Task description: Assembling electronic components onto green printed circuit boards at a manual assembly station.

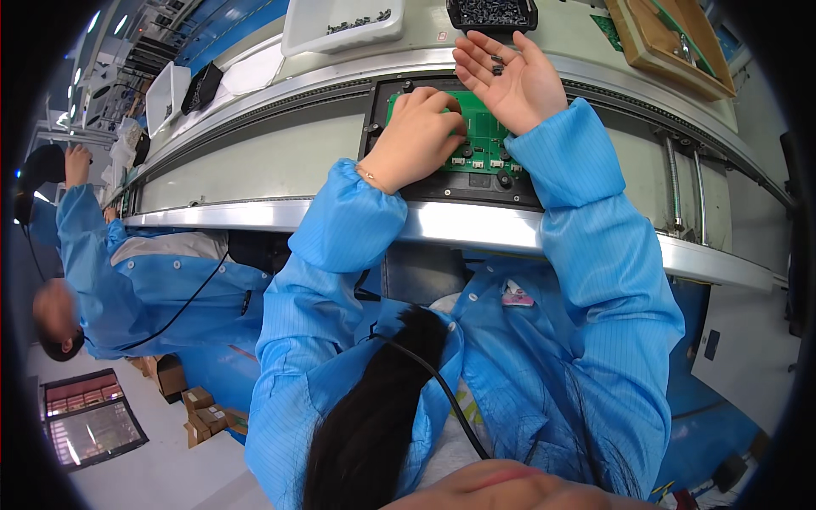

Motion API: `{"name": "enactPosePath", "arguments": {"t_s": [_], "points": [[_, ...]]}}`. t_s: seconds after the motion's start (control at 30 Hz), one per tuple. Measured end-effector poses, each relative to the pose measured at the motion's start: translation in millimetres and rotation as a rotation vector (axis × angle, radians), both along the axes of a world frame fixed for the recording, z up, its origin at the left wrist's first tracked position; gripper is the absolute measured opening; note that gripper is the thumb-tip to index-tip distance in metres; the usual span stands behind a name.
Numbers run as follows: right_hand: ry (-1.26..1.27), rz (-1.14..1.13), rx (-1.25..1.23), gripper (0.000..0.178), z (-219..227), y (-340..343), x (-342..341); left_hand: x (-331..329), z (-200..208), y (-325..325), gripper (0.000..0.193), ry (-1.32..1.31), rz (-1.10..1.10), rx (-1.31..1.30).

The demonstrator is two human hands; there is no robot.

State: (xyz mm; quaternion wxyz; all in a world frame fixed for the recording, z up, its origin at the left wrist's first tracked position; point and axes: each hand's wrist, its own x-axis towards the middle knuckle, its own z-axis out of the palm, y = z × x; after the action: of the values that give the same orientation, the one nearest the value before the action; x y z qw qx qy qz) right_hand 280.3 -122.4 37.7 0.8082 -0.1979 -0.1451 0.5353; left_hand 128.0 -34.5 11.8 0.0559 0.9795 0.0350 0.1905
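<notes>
A green circuit board [483,127] lies in a black fixture [476,189] on the rail line in front of me. My left hand [416,138] is palm down over the board's left part, its fingers bent and drawn together; the fingertips and anything they pinch are hidden. My right hand [520,83] is turned palm up above the board's far right corner. Several small black components [497,65] rest on its lightly curled fingers. Small white connectors [478,165] and round black knobs [503,178] show along the board's near edge.
Beyond the rail stand a black bin of dark parts [493,13], a white tray with some parts [344,34] and a cardboard box [671,42] holding a green board. Metal rails [476,223] run across, near and far. A co-worker in blue [161,289] is at the left.
</notes>
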Motion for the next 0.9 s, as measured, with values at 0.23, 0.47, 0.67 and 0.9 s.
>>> {"name": "enactPosePath", "arguments": {"t_s": [0.23, 0.47, 0.67, 0.9], "points": [[0.028, -0.003, -0.092, 0.046, 4.3, 1.9, 1.7, 7.5, -0.6, -9.6, 0.008, -0.024, 0.013, 0.025], [0.042, 0.005, -0.098, 0.047, 3.6, 1.2, 4.4, 7.8, -3.8, -15.8, 0.008, -0.061, 0.066, 0.019], [0.056, 0.002, -0.103, 0.046, 5.0, 3.0, 3.3, 5.6, 1.4, -16.9, 0.007, 0.028, 0.098, -0.032], [0.100, 0.037, -0.002, 0.043, 2.3, -1.4, 18.8, -2.9, 3.9, -2.2, 0.009, -0.074, 0.080, -0.111]]}}
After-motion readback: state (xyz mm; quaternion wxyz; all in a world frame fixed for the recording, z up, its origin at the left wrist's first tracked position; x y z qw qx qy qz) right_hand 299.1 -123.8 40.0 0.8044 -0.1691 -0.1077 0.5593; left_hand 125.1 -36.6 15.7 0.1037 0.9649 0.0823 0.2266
